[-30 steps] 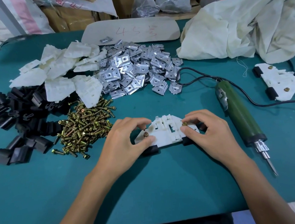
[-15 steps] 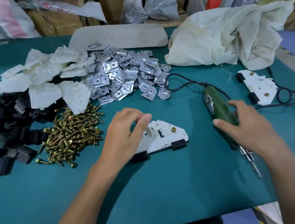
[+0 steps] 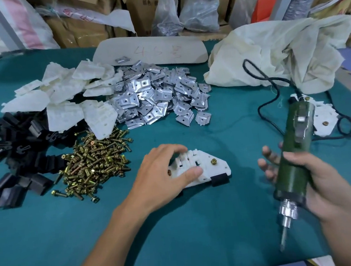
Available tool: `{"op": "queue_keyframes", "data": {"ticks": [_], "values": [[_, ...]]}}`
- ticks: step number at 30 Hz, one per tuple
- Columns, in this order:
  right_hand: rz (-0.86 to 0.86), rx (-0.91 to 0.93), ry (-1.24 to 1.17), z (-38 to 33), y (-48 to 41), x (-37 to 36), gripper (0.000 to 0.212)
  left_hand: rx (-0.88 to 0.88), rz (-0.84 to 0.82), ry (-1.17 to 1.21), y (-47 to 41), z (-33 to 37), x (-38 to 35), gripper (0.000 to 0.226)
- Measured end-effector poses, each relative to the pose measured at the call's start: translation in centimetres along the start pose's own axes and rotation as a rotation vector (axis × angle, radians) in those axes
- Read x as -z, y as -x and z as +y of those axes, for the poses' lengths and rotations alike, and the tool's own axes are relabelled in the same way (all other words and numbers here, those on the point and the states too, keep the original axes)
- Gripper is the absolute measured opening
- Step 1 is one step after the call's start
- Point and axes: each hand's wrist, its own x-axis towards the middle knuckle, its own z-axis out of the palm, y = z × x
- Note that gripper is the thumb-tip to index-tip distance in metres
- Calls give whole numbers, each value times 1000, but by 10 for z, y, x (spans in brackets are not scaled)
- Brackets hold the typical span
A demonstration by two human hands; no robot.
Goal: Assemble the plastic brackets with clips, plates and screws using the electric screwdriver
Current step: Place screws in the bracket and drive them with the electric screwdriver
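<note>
A white plastic bracket (image 3: 207, 167) lies on the green table in front of me, with black clips under its near edge and a brass screw standing at each end. My left hand (image 3: 164, 178) rests on its left part, thumb and fingers pinching it. My right hand (image 3: 322, 181) grips the green electric screwdriver (image 3: 294, 155), lifted off the table to the right of the bracket, bit pointing down toward me.
Heaps of brass screws (image 3: 94, 162), black clips (image 3: 11, 157), white brackets (image 3: 64, 102) and metal plates (image 3: 154, 97) fill the left and middle. An assembled bracket (image 3: 325, 114) lies at right among the black cord (image 3: 268, 90), near a cloth sack (image 3: 282, 53).
My right hand left the bracket, reached right, took hold of the screwdriver and lifted it. My left hand stayed on the bracket's left end. The view swung right.
</note>
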Motion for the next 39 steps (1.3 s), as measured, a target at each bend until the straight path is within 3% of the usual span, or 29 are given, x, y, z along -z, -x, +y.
{"op": "queue_keyframes", "data": {"ticks": [3, 6, 8, 15, 19, 28, 34, 39], "values": [[-111, 59, -57, 2, 5, -14, 37, -37, -72, -107, 2, 0, 1, 98], [-230, 103, -57, 1, 2, -32, 46, -48, -118, -182, 0, 0, 1, 109], [-250, 158, -32, -3, -1, -50, 60, -53, -132, -226, 0, -2, 0, 106], [-127, 525, 58, -34, -18, -107, 59, -55, -125, -221, -1, -4, -1, 97], [-36, 684, 159, -30, -29, -122, 23, -52, -128, -217, -1, -5, -1, 97], [-76, 737, 242, -8, -49, -135, 12, -57, -112, -240, -1, -5, -2, 95], [-67, 723, 300, -5, -57, -129, 37, -60, -110, -239, -1, -6, -3, 95], [-127, 777, 552, -3, -58, -132, 45, -62, -109, -253, -1, -6, -4, 94]]}}
